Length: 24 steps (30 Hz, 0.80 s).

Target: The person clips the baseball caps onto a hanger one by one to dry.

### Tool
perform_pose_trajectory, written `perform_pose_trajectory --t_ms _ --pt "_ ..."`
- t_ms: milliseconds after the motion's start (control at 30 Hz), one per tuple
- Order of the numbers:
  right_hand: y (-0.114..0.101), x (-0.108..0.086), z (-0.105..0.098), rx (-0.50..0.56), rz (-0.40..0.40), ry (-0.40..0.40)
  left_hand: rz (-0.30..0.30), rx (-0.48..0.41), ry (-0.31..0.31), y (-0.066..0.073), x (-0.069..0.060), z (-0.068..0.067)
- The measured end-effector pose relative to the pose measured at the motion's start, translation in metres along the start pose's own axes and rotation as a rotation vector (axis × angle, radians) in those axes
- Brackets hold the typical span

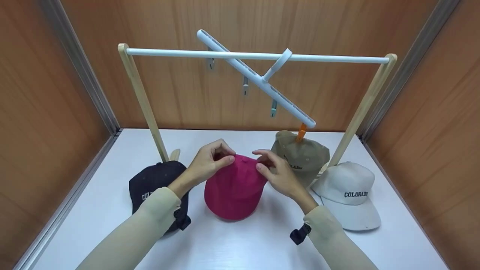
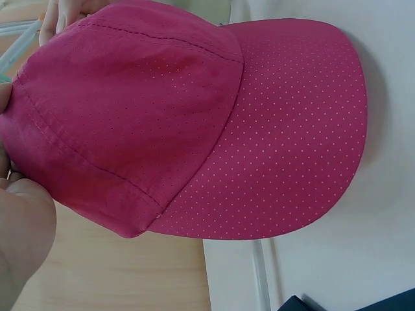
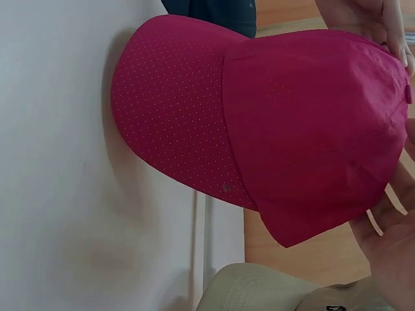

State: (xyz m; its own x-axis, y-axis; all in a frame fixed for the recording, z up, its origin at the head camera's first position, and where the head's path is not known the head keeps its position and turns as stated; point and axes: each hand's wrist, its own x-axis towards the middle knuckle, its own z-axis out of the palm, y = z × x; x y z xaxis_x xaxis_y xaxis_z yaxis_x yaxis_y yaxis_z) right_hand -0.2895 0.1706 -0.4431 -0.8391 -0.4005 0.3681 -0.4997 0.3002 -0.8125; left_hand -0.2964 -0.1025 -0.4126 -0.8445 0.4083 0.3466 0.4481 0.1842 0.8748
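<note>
A magenta cap with a perforated brim is held up in the middle, brim pointing down toward the table's front. My left hand pinches the left side of its crown top between thumb and fingers. On the opposite side, my right hand grips the crown's upper right edge, its fingers partly behind the fabric. In the left wrist view the perforated brim stands near the white surface. Above and behind is a pale blue clip hanger, slanted, hooked over a white rail.
A khaki cap hangs from the hanger's orange clip. Several grey clips, such as one clip, dangle along the hanger. A black cap lies left, a white cap right. Wooden posts support the rail.
</note>
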Motion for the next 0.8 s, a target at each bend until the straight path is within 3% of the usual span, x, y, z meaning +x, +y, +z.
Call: perform_pose_trajectory --t_ms 800 --pt "-0.016 -0.002 -0.012 -0.01 -0.006 0.034 -0.021 0.038 0.001 0.008 0.002 0.004"
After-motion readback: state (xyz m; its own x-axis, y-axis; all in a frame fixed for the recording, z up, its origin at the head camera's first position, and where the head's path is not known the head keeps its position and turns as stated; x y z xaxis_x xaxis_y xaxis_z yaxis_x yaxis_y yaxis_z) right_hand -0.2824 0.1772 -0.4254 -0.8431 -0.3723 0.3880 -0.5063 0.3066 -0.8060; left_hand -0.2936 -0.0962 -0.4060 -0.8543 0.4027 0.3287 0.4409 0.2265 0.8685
